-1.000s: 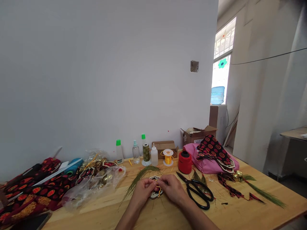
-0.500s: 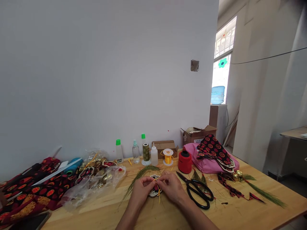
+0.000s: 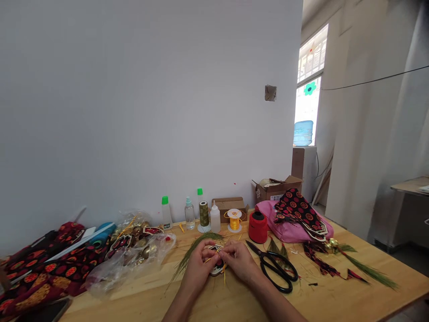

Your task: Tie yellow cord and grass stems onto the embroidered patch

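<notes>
My left hand [image 3: 197, 268] and my right hand [image 3: 238, 260] meet over a small patterned fabric piece [image 3: 217, 267] with a pale edge, lying on the wooden table [image 3: 234, 299]. The fingers of both hands pinch a thin yellow cord [image 3: 224, 273] at the top of the piece; its loose end hangs down over the table. Most of the piece is hidden under my fingers. Green grass-like strands [image 3: 192, 250] fan out from behind my left hand.
Black scissors [image 3: 276, 266] lie just right of my right hand. Behind stand a red thread cone [image 3: 258, 227], a yellow cord spool [image 3: 234, 220], an olive spool [image 3: 203, 214] and small bottles [image 3: 189, 213]. Patterned cloth [image 3: 43, 268] and a plastic bag [image 3: 130, 257] sit left, pink cloth [image 3: 288, 229] right.
My hands have drawn closer together over the fabric piece and shifted slightly away from me. The yellow cord's end now hangs straighter below my fingers.
</notes>
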Demonstrator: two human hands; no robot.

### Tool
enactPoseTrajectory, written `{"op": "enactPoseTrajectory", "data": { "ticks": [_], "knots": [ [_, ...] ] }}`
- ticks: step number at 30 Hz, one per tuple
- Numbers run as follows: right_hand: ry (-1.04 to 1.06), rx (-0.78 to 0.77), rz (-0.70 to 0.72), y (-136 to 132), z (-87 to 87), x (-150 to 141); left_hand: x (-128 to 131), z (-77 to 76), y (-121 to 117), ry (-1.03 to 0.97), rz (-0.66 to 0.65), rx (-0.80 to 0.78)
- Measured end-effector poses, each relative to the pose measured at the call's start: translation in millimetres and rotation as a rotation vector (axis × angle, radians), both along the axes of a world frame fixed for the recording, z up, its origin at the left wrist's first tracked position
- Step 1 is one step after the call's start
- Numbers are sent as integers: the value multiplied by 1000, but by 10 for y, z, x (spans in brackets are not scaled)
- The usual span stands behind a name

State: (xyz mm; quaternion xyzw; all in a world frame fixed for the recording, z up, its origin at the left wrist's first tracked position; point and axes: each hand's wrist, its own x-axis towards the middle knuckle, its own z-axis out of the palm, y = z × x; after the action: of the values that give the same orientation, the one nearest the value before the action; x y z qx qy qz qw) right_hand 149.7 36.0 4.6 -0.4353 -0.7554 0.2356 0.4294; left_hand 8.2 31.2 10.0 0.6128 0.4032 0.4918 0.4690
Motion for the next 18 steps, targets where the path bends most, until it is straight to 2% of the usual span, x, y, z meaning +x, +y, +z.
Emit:
{"op": "enactPoseTrajectory", "data": {
  "ticks": [6, 10, 14, 18],
  "knots": [
    [-64, 85, -98, -78, 84, -2, 6, -15, 7, 2, 29, -13],
    [45, 80, -110, -33, 32, -38, 8, -38, 29, -38, 19, -68],
    [267, -28, -25, 8, 33, -56, 3, -51, 50, -40, -3, -126],
    [499, -226, 126, 28, 59, -38, 19, -34, 34, -49, -23, -161]
  ]
}}
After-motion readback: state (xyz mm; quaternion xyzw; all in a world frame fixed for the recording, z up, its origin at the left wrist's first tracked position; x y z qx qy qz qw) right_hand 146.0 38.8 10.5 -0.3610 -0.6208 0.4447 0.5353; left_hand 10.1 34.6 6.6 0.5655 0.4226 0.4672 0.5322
